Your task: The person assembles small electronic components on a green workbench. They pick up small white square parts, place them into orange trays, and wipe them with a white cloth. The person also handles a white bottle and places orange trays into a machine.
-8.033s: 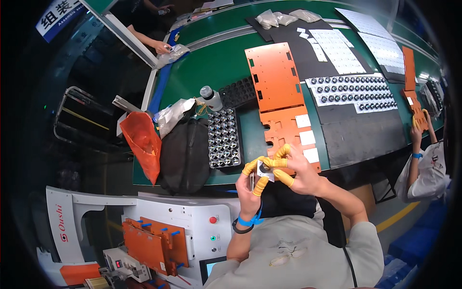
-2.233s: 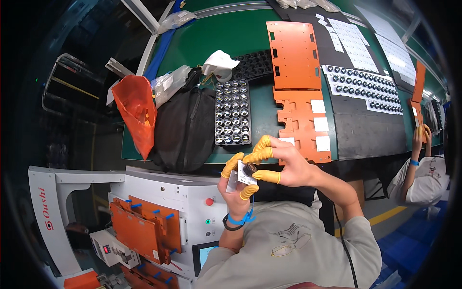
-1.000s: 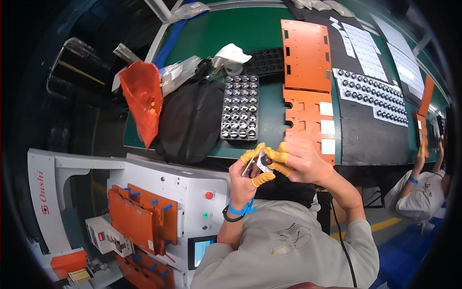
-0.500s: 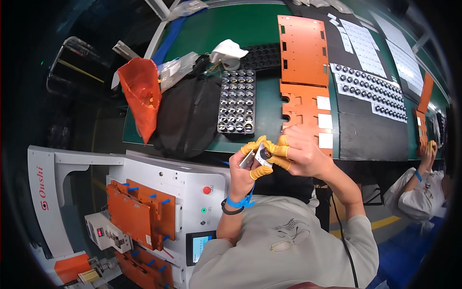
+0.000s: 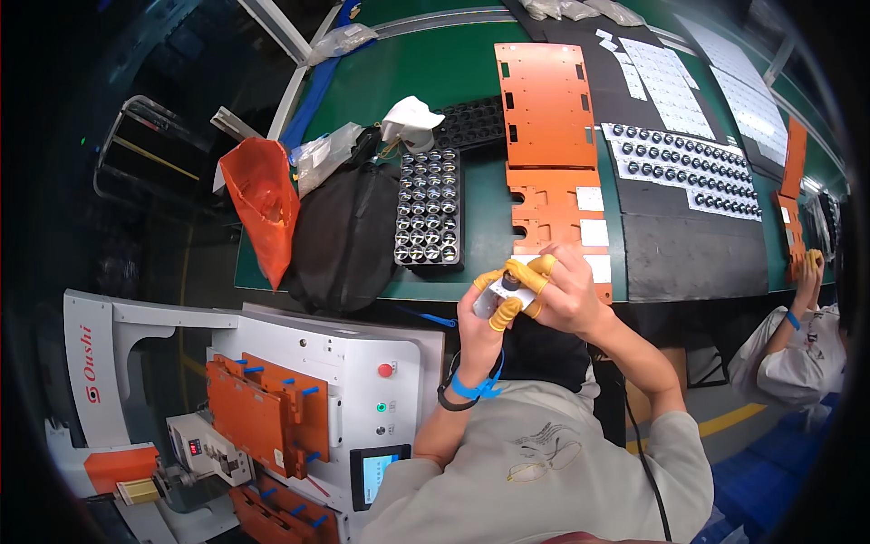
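My left hand (image 5: 487, 313), with yellow finger cots, grips a small white plate (image 5: 518, 296) just off the green table's near edge. A black round lens-like piece (image 5: 511, 281) stands on that plate. A greyish flat piece (image 5: 483, 303) also shows in the left palm; its full shape is hidden. My right hand (image 5: 566, 295), in similar yellow cots, closes its fingertips around the black piece and the plate's right side. Beyond the hands lies an orange fixture plate (image 5: 544, 195) bearing several white squares, its orange lid (image 5: 546, 104) folded back.
A black tray of shiny round lens parts (image 5: 430, 208) stands left of the fixture. Further left are a black bag (image 5: 349, 227) and an orange bag (image 5: 261, 213). White sheets with black round parts (image 5: 684, 168) lie right. A grey machine (image 5: 353, 344) stands lower left; a co-worker (image 5: 797, 344) sits far right.
Both hands have shifted right, together with the small plate. The plate has turned, so the black piece now points more upward. The whole view has also shifted slightly.
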### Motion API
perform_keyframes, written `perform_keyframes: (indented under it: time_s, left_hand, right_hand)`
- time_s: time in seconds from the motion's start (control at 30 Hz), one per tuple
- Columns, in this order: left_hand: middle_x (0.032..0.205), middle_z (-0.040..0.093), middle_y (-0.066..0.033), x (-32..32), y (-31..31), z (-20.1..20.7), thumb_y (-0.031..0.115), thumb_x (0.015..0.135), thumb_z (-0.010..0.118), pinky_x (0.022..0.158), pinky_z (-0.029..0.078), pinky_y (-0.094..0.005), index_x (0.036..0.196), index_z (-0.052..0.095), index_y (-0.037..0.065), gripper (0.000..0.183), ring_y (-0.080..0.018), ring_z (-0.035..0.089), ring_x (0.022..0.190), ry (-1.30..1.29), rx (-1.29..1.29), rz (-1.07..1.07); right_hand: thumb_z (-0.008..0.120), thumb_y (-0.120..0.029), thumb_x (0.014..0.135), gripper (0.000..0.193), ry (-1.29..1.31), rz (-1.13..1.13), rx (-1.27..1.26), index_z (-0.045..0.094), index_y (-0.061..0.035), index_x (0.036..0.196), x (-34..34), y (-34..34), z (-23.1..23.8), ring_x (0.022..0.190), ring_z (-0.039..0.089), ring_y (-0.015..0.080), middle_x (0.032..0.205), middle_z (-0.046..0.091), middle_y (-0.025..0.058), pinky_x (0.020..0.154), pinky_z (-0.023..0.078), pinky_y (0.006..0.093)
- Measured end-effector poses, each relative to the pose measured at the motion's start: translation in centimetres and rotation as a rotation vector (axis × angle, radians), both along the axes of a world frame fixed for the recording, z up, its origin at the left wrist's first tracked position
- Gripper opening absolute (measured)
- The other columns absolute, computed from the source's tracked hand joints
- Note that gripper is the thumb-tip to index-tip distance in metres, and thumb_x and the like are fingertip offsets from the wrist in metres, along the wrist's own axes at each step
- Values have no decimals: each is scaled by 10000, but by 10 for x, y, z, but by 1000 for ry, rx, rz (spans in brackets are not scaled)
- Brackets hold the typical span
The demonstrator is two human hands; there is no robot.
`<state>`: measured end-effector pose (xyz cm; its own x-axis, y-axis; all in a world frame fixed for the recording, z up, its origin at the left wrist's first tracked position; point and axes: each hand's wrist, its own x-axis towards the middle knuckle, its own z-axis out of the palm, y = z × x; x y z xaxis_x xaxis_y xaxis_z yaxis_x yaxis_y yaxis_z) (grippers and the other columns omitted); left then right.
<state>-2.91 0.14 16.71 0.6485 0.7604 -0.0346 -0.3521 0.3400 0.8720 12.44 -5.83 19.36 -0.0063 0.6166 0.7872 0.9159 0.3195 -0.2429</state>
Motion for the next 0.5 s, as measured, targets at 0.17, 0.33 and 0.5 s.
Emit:
perform_keyframes:
  time_s: [0.17,0.33,0.5]
  left_hand:
    - [854,487,75,4,2,-7,202,834,837,561,240,-186,1179,676,9,427,-16,289,651,166,280,77]
    - [910,557,16,-1,3,-21,108,872,784,657,383,-206,1127,688,-16,299,-61,467,747,66,373,22]
    - [873,601,-14,2,15,-10,64,929,709,681,426,-220,976,683,-88,161,-70,512,773,366,456,225]
  right_hand:
    - [832,-176,685,498,186,32,-116,722,-80,1161,12,-18,-12,738,504,230,889,584,54,658,406,351]
    - [797,-161,768,475,313,173,-300,703,-88,1228,9,-27,-21,832,510,258,1020,564,94,702,425,370]
    - [768,-137,808,522,397,-4,-363,627,-85,1309,10,-32,-25,917,543,320,1034,556,127,771,464,408]
